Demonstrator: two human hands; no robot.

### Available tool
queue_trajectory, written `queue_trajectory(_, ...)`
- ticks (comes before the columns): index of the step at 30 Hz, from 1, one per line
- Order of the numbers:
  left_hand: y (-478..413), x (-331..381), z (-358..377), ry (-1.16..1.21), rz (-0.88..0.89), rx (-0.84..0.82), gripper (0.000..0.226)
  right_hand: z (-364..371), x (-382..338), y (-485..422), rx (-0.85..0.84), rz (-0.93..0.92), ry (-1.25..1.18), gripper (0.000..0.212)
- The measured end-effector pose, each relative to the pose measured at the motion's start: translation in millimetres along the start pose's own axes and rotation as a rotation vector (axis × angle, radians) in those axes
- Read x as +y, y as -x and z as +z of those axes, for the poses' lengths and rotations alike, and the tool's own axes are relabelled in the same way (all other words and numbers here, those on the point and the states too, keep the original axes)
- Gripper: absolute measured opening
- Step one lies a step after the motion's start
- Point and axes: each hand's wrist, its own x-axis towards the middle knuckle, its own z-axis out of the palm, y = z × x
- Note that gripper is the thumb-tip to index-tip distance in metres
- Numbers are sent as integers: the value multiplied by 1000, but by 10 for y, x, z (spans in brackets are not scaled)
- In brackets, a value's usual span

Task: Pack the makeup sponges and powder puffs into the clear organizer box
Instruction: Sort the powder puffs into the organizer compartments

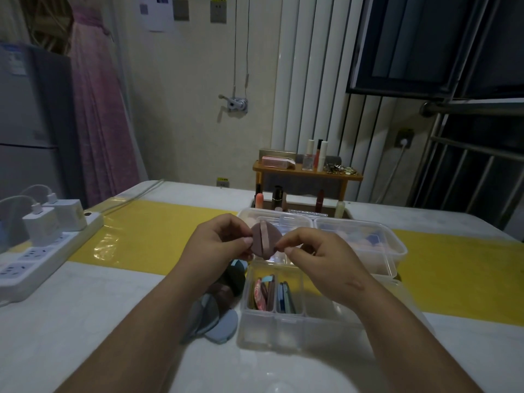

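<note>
I have the left hand (218, 242) and right hand (320, 259) each pinching one mauve puff (262, 239) by its edge above the clear box (272, 327), loose puffs (218, 316) piled beside it toward the front edge of the desk (85, 321).

Saw white power strip (42, 262) at left edge of white table (85, 307), two chargers (41, 226) plugged in; noted glossy yellow band (153, 236) running across tabletop; spotted small wooden shelf (283, 170) at far edge, bottles (317, 156) on top, lipsticks (276, 197) upright beneath; logged grey fridge (31, 123) far left, pink garment (99, 109) hanging beside it, white radiator (309, 80) behind shelf.
</note>
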Motion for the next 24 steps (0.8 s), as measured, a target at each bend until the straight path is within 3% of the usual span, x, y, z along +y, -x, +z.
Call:
queue_trajectory(9, 8, 3, 4, -6, -18, -63, 15, 7, -1, 1, 10, -27, -75, 23)
queue_trajectory(15, -15, -20, 2, -225, -105, -24, 11, -71, -38, 26, 36, -64, -219, 17)
queue_trajectory(24, 23, -13, 19, -356, -96, -139, 14, -95, -24, 15, -45, -50, -123, 14)
